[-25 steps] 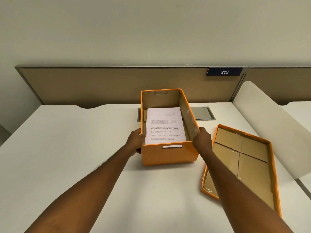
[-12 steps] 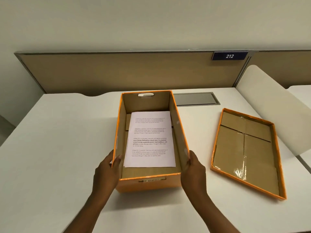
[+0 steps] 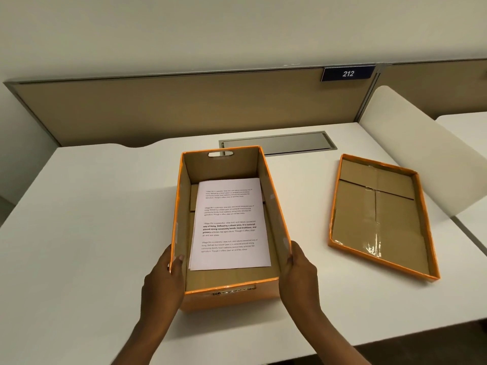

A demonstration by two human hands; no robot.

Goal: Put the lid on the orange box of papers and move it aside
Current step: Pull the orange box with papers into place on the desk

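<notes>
Two bare hands clasp the near end of the orange box (image 3: 229,299), a deep rectangular carton with glossy orange outside, plain brown cardboard inside and an oval handle slot in its far wall: the left hand (image 3: 160,283) is pressed flat to the left wall with its thumb hooked over the rim, the right hand (image 3: 299,272) flat against the right wall. It sits near the front of the smooth white desk (image 3: 87,219), long axis running away from the person, printed papers (image 3: 229,225) lying flat inside. Well apart to its right lies the lid (image 3: 379,219), a shallow orange tray turned brown, taped inside up, its long axis also running away, slightly skewed.
</notes>
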